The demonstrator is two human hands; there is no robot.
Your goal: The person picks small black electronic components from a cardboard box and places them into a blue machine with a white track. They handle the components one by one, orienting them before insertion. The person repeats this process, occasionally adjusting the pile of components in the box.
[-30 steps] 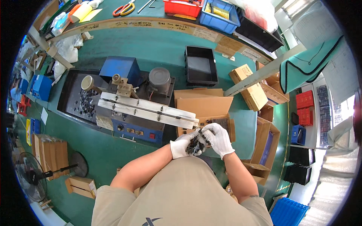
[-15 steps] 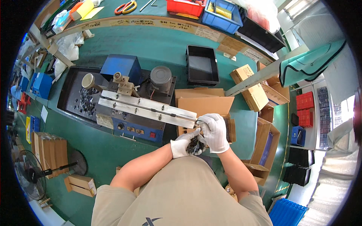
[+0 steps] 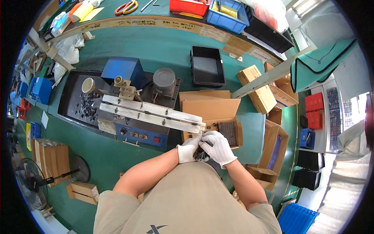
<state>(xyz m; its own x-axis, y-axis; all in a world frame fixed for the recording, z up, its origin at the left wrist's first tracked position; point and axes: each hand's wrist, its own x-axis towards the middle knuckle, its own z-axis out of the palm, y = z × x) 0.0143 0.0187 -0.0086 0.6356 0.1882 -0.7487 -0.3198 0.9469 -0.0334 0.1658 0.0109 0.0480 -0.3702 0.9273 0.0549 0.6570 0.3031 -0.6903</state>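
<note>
Both my hands wear white gloves and meet just below the outlet end of the machine's pale metal rails (image 3: 152,115). My left hand (image 3: 188,150) is closed around a bunch of small dark parts with thin ends (image 3: 200,156). Over that bunch my right hand (image 3: 219,149) has its fingers bent together; whatever is between them is hidden. Small thin pieces (image 3: 203,126) stick out at the rail end, close to my left thumb. Behind my hands stands an open cardboard box (image 3: 210,108), with tight rows of small dark parts (image 3: 227,133) inside.
The machine's blue control panel (image 3: 145,134) and a tray of loose black pieces (image 3: 70,102) lie to the left. A black bin (image 3: 207,67) stands beyond the box. Cartons (image 3: 259,90) and a slanting post (image 3: 269,74) are at the right. A fan (image 3: 33,181) stands lower left.
My right hand has dropped from the rail end toward the bunch in my left hand, uncovering the rows of parts in the box. My left hand stays nearly in place.
</note>
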